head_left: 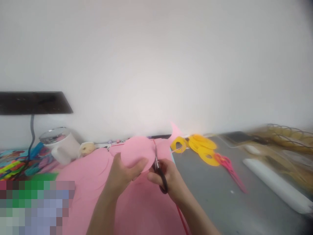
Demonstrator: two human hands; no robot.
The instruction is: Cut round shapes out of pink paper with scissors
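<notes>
My left hand [128,169] grips a rounded piece of pink paper [138,150], thumb on top and the other fingers mostly hidden beneath it. In my right hand [168,178] is a pair of scissors [161,178] with black handles. Their metal blades point away from me and lie at the right edge of the paper. A narrow pink offcut [175,130] sticks up just beyond the blades. Under both hands spreads a large pink sheet [139,209], with more rounded pink pieces [95,166] lying to the left.
Yellow paper rings [201,145] and pink-handled scissors [228,166] lie on the grey table [202,195] to the right. Farther right is a long white object [276,184]. A white mug [62,147] stands at the left, near a cord [31,137] and colourful items. A wall [156,65] rises behind.
</notes>
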